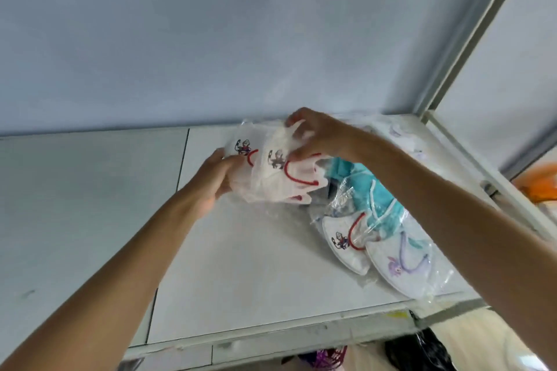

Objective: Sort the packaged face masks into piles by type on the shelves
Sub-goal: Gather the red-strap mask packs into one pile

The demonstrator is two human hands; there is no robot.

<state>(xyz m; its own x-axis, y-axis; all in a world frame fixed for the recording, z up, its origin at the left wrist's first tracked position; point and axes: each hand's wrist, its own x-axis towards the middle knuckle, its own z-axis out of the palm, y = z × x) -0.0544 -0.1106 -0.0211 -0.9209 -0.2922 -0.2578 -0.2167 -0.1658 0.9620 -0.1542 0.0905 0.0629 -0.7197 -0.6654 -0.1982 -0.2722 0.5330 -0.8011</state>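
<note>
Here both hands (211,181) (313,135) grip red-looped masks (280,172), lengthwise left-right.

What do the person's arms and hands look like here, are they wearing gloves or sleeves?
No gloves and no sleeves show. Both forearms are bare from the picture's lower edge up to the wrists. The left hand and right hand are bare too, with no ring, watch or bracelet visible in this slightly blurred view.

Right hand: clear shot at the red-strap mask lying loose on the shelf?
Probably, once freed. The right hand now grips the stack of red-strap masks with the left hand. The loose red-strap mask lies uncovered under the right forearm, beside the purple-strap mask.
</note>
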